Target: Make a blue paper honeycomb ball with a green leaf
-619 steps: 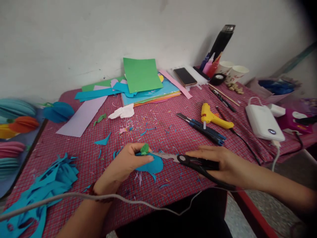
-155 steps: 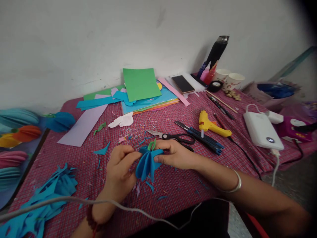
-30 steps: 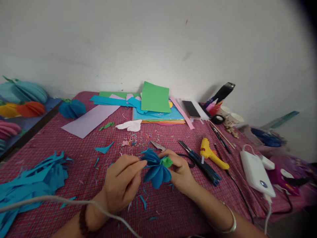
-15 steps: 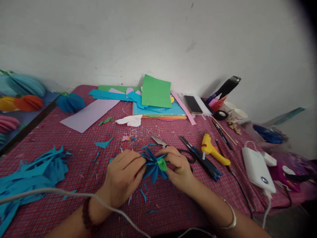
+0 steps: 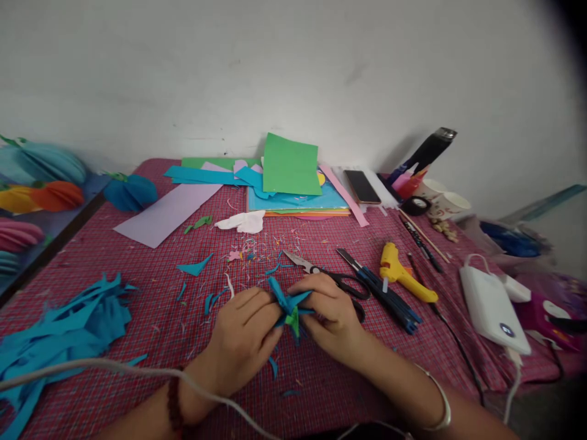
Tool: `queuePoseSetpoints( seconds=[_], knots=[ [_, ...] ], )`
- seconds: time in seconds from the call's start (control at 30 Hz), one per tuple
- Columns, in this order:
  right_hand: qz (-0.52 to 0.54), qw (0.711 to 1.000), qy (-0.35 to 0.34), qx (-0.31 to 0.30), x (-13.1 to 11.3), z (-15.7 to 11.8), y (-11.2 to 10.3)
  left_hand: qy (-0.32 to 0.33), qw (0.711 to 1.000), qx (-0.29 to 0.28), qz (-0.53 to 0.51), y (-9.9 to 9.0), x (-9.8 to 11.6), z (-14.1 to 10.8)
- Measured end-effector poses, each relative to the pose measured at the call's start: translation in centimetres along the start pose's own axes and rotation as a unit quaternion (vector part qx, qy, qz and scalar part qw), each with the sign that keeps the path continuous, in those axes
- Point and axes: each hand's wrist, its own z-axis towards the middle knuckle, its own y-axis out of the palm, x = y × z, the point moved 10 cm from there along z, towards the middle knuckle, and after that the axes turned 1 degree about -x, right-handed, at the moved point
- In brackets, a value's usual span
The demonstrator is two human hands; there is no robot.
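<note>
Between my two hands is a small blue paper flower (image 5: 285, 300) with pointed petals and a bit of green paper at its centre. My left hand (image 5: 245, 333) has its fingers closed on the flower's left side. On the other side, my right hand (image 5: 332, 315) pinches the petals with thumb and fingers. Parts of the flower are hidden behind the fingers. Scissors (image 5: 316, 269) with black handles lie just beyond my right hand. To their right are a utility knife (image 5: 385, 299) and a yellow glue gun (image 5: 403, 275).
A heap of blue paper strips (image 5: 68, 330) lies at left, near paper pumpkins (image 5: 131, 192). Stacked coloured sheets (image 5: 298, 208) and a phone (image 5: 362, 186) are at the back. A white power bank (image 5: 493, 305) sits right. A white cable (image 5: 183, 376) crosses over my left wrist.
The flower has turned in my hands, its petals now drawn upward and its green centre facing more sideways. Both hands stay on it. The view has shifted slightly.
</note>
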Motion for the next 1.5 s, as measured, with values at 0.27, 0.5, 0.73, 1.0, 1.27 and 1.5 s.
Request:
queuePoseSetpoints(
  seconds=[0.27, 0.5, 0.73, 1.0, 1.27, 1.5],
  knots=[
    [0.14, 0.99, 0.035, -0.01, 0.3, -0.3, 0.7, -0.05, 0.997, 0.009, -0.055, 0.8, -0.2, -1.2],
    [0.183, 0.981, 0.064, 0.0, 1.0, -0.5, 1.2, -0.074, 0.994, 0.005, -0.079, 1.5, -0.3, -1.4],
    [0.185, 0.979, 0.078, 0.022, 2.2, 0.2, -0.4, -0.07, 0.989, -0.017, -0.131, -0.4, -0.7, -0.6],
    [0.16, 0.983, 0.086, 0.035, 3.0, 0.1, -1.3, -0.184, 0.955, 0.146, -0.178, -2.3, -3.7, -0.7],
    [0.131, 0.987, 0.083, 0.043, 2.7, 0.5, -1.7, -0.12, 0.974, 0.145, -0.124, -2.7, -2.2, -0.4],
    [0.132, 0.986, 0.091, 0.04, 2.5, 0.6, -1.7, -0.102, 0.98, 0.14, -0.102, -2.6, -2.0, -0.2]
  ],
)
